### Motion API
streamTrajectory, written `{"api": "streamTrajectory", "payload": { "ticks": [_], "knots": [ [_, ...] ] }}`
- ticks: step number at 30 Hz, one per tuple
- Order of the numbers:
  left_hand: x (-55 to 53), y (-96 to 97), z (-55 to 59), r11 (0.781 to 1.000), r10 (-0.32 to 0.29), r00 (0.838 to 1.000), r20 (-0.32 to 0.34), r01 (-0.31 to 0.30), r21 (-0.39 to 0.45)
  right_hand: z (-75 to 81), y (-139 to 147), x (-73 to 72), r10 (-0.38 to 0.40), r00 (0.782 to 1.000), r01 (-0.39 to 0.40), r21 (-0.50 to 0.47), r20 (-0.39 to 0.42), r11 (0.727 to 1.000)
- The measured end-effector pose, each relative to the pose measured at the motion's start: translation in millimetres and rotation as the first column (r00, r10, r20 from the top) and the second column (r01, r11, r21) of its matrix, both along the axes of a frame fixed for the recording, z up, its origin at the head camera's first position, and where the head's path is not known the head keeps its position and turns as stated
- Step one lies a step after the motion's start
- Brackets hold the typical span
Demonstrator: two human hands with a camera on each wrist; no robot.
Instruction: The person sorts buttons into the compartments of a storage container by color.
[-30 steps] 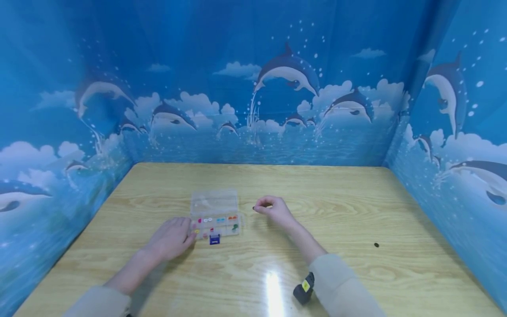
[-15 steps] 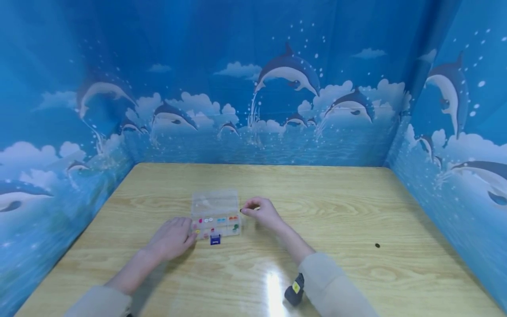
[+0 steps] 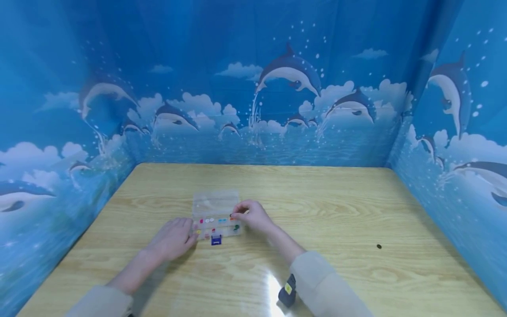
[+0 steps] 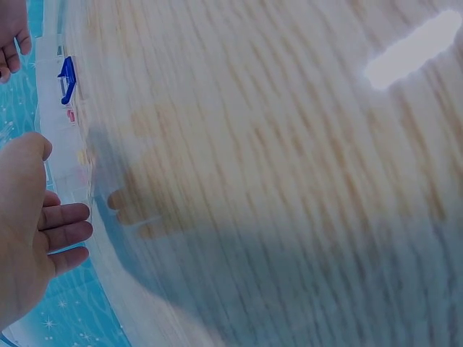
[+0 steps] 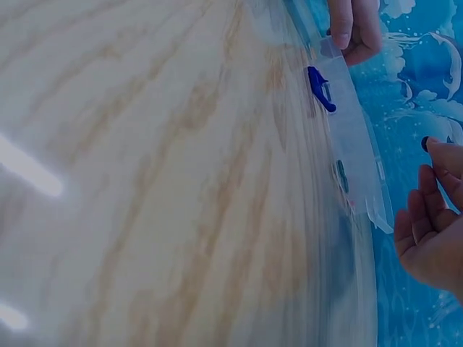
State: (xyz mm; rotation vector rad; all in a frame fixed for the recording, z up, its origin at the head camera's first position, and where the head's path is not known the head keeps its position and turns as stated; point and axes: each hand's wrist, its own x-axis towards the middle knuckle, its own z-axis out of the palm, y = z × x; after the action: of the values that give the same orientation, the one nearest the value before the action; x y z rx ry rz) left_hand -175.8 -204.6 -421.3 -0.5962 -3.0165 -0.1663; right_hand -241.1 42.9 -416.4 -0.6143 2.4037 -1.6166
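Note:
A clear plastic compartment box [image 3: 222, 232] lies on the table with its lid [image 3: 215, 202] folded back. Small round buttons in several colours sit in its compartments: white buttons [image 3: 209, 220], light blue, red, yellow and green ones. A blue latch [image 3: 216, 240] hangs at its front edge. My left hand [image 3: 174, 237] rests at the box's left end, fingers relaxed, thumb near the front corner. Over the box's back right compartment, my right hand [image 3: 253, 216] pinches a small black button [image 5: 425, 144] between thumb and forefinger. The compartment below is partly hidden by that hand.
Another small dark button [image 3: 379, 246] lies alone on the wooden table [image 3: 336, 207] at the right. A blue dolphin-print curtain [image 3: 253, 88] encloses the back and sides. A black device [image 3: 287, 291] is at the right wrist.
My right hand has moved left with the black button, from the table beside the box to over its right compartments. My left hand has stayed at the box's left end.

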Motion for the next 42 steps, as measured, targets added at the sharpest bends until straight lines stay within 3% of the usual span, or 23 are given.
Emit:
{"api": "streamTrajectory", "payload": {
  "ticks": [11, 27, 42],
  "knots": [
    [-1.0, 0.2, 0.8, 1.0, -0.011, 1.0, -0.023, 0.01, -0.009, -9.4, -17, 2.8, -0.026, 0.998, 0.025, 0.025, 0.051, 0.999],
    [-1.8, 1.0, 1.8, 1.0, -0.005, 1.0, -0.014, 0.004, -0.013, -12.3, -26, 3.6, -0.029, 0.997, 0.039, 0.147, -0.069, 0.988],
    [-1.1, -0.4, -1.9, 1.0, -0.006, 1.0, -0.015, 0.006, -0.009, -9.0, -8, -1.0, -0.074, 0.997, 0.071, 0.078, 0.029, 0.994]
  ]
}}
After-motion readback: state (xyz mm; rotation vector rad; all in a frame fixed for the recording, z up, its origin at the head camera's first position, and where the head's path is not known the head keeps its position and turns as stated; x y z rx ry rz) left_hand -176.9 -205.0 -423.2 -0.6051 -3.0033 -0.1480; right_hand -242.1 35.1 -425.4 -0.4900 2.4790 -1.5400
